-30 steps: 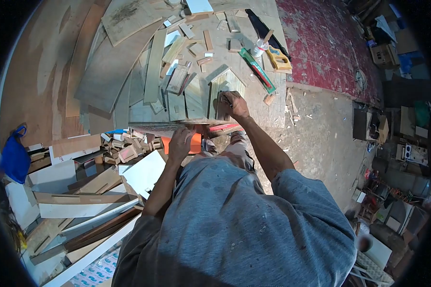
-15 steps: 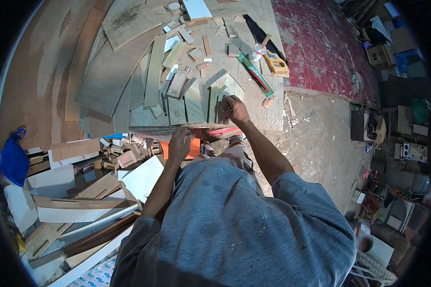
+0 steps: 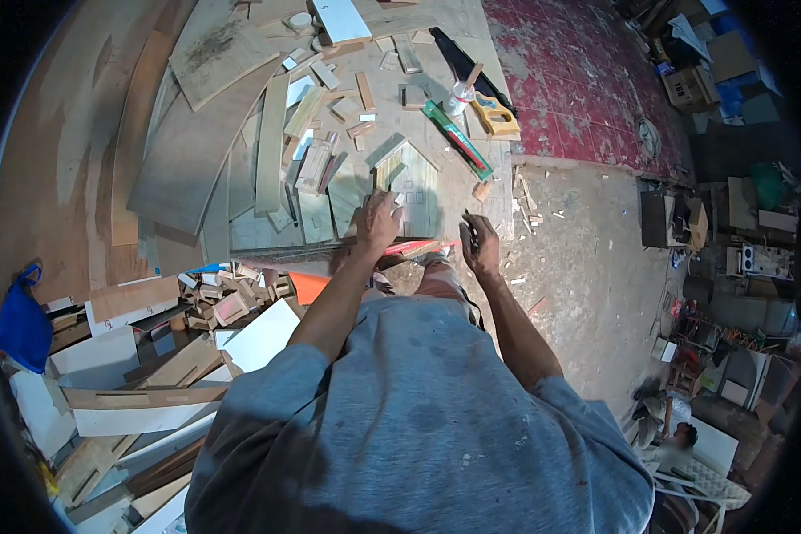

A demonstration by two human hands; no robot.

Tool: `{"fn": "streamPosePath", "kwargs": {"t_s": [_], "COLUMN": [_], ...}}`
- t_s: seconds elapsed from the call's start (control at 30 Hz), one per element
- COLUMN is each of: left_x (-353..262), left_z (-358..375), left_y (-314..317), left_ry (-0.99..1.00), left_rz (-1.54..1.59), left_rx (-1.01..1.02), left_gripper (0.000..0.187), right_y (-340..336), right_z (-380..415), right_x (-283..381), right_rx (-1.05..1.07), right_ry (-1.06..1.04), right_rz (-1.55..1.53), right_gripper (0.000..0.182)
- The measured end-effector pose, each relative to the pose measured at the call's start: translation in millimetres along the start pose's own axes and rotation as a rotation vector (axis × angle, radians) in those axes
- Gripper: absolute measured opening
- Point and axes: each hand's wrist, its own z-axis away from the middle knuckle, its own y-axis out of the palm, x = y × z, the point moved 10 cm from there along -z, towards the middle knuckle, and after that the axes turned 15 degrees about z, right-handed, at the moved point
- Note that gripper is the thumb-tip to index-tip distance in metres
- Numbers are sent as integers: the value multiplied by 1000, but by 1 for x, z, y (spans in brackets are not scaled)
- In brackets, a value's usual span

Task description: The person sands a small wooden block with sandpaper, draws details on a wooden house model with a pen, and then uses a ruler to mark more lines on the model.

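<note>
At centre frame, two hands worked over a cluttered wooden bench.
Left hand (image 3: 378, 221) lay flat, fingers spread, on the pale house-shaped wooden panel (image 3: 411, 182); right hand (image 3: 481, 246), just right of the panel and off it, pinched a small dark object too small to identify. A green-and-red spirit level (image 3: 457, 135) lay above.

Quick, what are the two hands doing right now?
Left hand: open, pressed flat on the house-shaped wooden panel.
Right hand: closed around a small dark thing, too small to tell what it is.
</note>
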Motion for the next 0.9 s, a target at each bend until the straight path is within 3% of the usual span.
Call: {"fn": "streamPosePath", "kwargs": {"t_s": [0.3, 0.4, 0.57, 0.9], "left_x": [20, 17, 12, -4], "left_z": [-8, -5, 11, 30], "left_y": [13, 9, 9, 28], "left_ry": [-3, -34, -332, -518], "left_rz": [42, 61, 11, -131], "left_rx": [57, -20, -272, -682], "left_gripper": [17, 21, 39, 34], "right_y": [-32, -29, -20, -20], "right_z": [28, 11, -40, -123], "right_x": [-50, -60, -58, -64], "right_rx": [-12, 43, 223, 528], "right_ry": [-50, -78, -102, -423], "right_rz": [98, 79, -90, -87], "right_gripper": [18, 18, 19, 19]}}
